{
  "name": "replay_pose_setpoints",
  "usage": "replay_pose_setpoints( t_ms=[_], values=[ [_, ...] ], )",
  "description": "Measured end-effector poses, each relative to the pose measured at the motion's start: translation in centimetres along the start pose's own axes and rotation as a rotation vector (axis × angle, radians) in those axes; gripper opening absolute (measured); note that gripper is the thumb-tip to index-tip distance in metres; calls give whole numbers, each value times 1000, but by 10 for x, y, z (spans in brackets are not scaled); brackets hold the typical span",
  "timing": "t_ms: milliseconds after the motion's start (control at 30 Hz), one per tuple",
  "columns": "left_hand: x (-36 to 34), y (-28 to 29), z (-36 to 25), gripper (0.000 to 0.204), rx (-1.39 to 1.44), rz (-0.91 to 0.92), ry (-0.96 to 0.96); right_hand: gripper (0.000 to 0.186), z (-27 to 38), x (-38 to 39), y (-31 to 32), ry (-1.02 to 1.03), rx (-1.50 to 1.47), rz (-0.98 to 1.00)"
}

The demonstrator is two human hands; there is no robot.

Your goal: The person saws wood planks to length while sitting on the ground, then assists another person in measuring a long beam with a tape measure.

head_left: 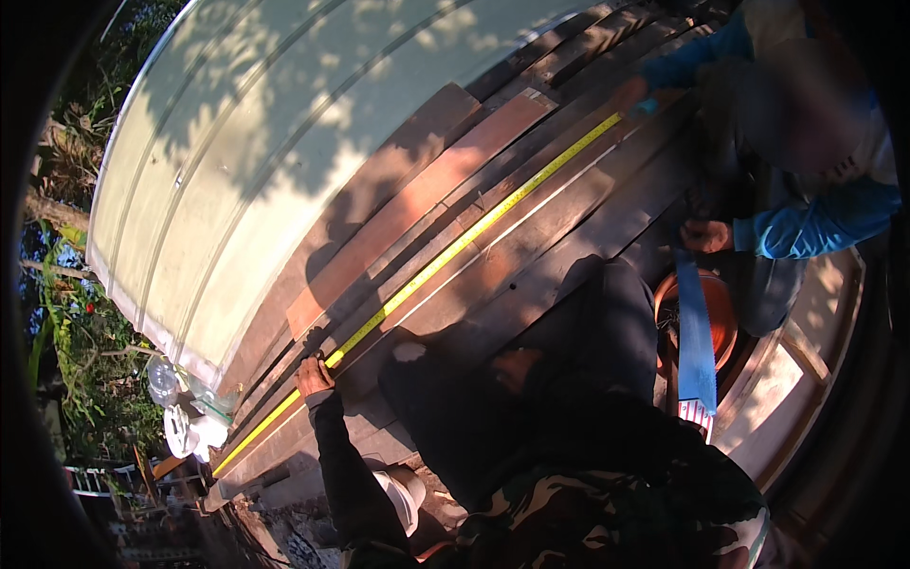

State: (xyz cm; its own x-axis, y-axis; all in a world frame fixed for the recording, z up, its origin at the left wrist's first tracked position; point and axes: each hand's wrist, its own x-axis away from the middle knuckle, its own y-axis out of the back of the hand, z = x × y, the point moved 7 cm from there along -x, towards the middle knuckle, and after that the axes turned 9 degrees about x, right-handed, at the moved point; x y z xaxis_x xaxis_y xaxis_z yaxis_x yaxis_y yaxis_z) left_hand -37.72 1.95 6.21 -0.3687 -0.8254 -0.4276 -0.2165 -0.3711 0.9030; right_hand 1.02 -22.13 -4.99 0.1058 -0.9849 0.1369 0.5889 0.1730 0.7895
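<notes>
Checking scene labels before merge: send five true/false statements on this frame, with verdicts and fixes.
1. The yellow tape measure runs along the wooden boards. True.
2. The person's left hand is at the tape measure. True.
3. The person's right hand is on the tape measure too. False: it is apart from it.
4. The co-worker's sleeve is red. False: it is blue.
5. The orange bucket is at the left of the view. False: it is at the right.

Tape measure (455, 249) on planks (422, 213); sheet (190, 261) left; bucket (725, 318) right, blade (697, 341) across it
</notes>
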Motion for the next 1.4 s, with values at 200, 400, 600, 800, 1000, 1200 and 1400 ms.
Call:
replay_pose_setpoints(
  t_ms=[200,400,600,800,1000,1200,1400],
  values=[
    [12,-8,-1,36,11,51,9,32,4,-2,2,7,29,55],
    [13,-13,-4,39,84,111,78,37,-4,-6,-4,-38,38,123],
    [11,-13,3,37,71,110,22,35,-3,-4,-9,7,58,56],
    [11,-26,15,37,48,114,10,34,-8,2,-2,-2,41,33],
    [13,-44,37,39,124,185,18,33,-12,0,-5,-1,70,42],
    [14,-39,36,40,57,167,-6,32,-7,-2,-9,-22,92,102],
    [5,-22,38,33,513,126,436,31,-7,-10,-17,0,75,99]
  ],
)
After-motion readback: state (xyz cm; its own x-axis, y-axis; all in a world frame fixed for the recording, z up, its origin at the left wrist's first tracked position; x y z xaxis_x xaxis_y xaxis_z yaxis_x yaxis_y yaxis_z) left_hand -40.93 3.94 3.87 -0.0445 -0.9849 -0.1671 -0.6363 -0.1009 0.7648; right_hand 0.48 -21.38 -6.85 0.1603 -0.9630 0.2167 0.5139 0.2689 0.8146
